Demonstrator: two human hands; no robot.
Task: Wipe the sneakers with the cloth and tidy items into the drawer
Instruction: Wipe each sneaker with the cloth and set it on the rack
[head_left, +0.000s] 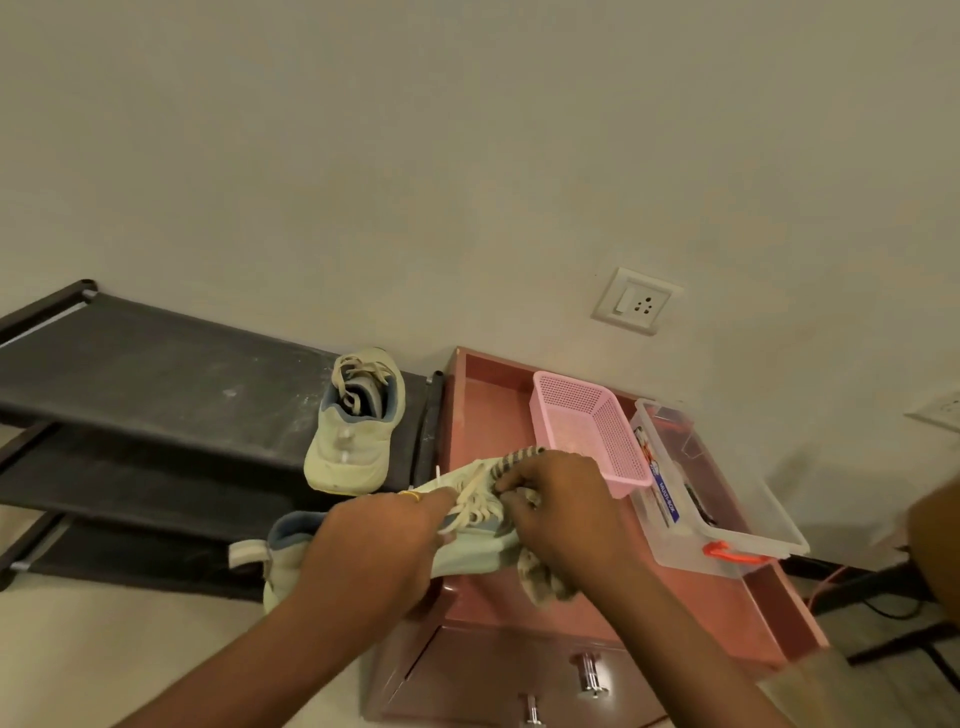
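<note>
My left hand grips a pale green sneaker with cream laces, held over the left edge of the reddish cabinet top. My right hand holds a striped grey cloth against the sneaker's lace area; part of the cloth hangs below my wrist. The second pale sneaker stands on the top tier of the black shoe rack, toe toward me. The drawer front with chrome knobs sits below my arms.
A pink mesh basket and a clear plastic box with a red latch stand on the cabinet top. A wall socket is above them. Dark cables lie on the floor at right.
</note>
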